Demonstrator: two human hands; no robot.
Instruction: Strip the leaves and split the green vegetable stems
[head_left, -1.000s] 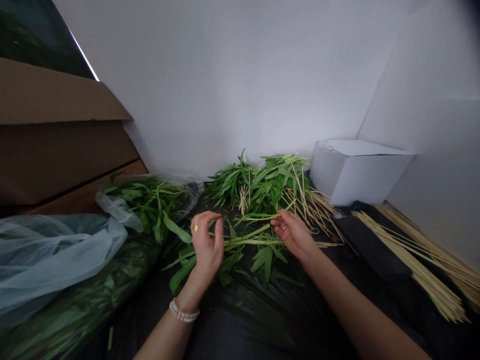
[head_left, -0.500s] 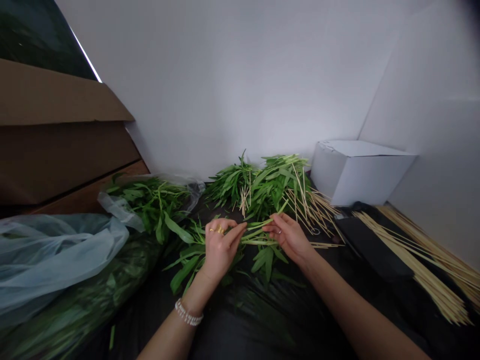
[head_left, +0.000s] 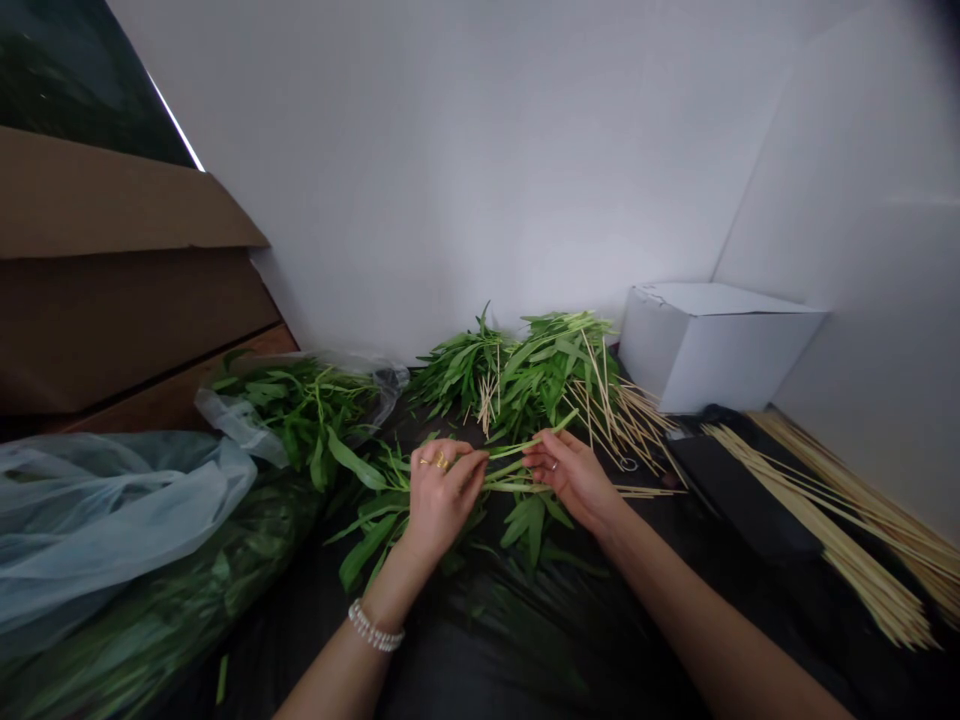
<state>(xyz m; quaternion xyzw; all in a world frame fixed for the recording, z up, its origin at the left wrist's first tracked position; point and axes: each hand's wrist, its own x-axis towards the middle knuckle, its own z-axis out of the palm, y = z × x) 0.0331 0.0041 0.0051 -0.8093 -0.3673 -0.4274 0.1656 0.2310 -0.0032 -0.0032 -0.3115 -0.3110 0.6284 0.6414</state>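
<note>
Between my two hands a green leafy-vegetable stem (head_left: 514,449) is stretched, its cut end pointing up to the right. My left hand (head_left: 444,490) pinches it near the leaves, thumb and fingers pressed together. The fingers of my right hand (head_left: 574,475) close on the stem toward its cut end. Below the hands lie more stems and leaves (head_left: 375,545), with a few thin bamboo skewers (head_left: 649,491) sticking out to the right. Behind stand heaps of skewered greens (head_left: 551,365), their skewers fanning out to the right.
At the left are a plastic bag of greens (head_left: 300,395), a larger filled bag (head_left: 112,510) and a cardboard box (head_left: 112,320). On the right sit a white box (head_left: 720,350), a black case (head_left: 757,495) and long bundles of skewers (head_left: 862,560). A black sheet (head_left: 480,660) covers the surface.
My hands stay almost in place on the stem; my left fingertips have shifted slightly left. The view has moved very little.
</note>
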